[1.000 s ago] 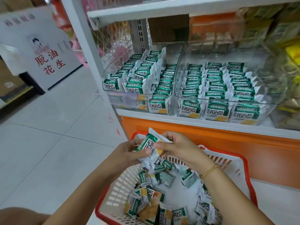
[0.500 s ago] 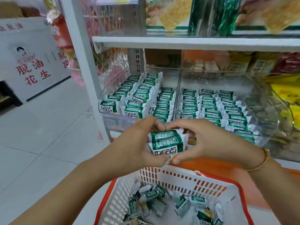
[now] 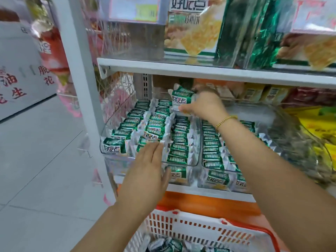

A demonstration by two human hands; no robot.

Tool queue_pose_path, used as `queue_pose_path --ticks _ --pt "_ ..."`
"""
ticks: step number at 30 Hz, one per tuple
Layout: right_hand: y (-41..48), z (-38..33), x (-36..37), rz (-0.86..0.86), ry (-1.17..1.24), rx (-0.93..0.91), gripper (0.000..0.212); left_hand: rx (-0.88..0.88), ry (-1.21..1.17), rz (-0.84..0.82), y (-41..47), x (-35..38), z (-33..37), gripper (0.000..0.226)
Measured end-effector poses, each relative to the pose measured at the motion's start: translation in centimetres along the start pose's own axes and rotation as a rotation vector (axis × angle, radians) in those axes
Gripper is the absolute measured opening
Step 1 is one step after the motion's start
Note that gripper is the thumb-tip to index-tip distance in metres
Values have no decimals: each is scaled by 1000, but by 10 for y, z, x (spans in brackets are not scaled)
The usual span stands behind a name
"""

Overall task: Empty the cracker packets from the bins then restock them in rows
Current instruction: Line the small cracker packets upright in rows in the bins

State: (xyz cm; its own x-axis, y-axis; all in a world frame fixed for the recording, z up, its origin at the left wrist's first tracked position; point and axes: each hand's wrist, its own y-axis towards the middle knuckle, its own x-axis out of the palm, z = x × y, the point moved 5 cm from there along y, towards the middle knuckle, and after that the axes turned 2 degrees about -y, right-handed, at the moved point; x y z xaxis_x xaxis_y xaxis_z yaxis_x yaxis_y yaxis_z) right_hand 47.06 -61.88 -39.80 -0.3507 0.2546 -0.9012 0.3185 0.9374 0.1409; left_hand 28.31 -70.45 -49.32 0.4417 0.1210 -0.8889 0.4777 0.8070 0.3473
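My R hand (image 3: pixel 205 106) grips packets (image 3: pixel 181 99) over the back of the L bin (image 3: pixel 112 124). L hand (image 3: pixel 147 171) is flat, fingers straight, on the rows (image 3: pixel 154 124) at the bin's front. Basket (image 3: pixel 190 231) sits below the bin.

White shelf board (image 3: pixel 200 69), tiled floor (image 3: pixel 36 160), yellow bags (image 3: pixel 316 128)

The basket (image 3: pixel 200 228) below the left bin (image 3: pixel 116 119) is cut off by the bottom edge, the left hand (image 3: pixel 145 171) covers the front of that bin's middle row of packets (image 3: pixel 153 135), and the bags (image 3: pixel 251 33) above it are blurred.
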Motion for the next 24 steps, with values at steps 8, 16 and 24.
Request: queue_pose_path --ticks 8,16,24 --pt "69 -6 16 110 -442 87 51 19 171 10 7 8 -12 79" --pt "84 -13 30 -139 -423 66 50 68 198 72 4 15 -24 90" --pt "102 1 53 -269 -813 79 83 66 131 64 4 18 -29 85"
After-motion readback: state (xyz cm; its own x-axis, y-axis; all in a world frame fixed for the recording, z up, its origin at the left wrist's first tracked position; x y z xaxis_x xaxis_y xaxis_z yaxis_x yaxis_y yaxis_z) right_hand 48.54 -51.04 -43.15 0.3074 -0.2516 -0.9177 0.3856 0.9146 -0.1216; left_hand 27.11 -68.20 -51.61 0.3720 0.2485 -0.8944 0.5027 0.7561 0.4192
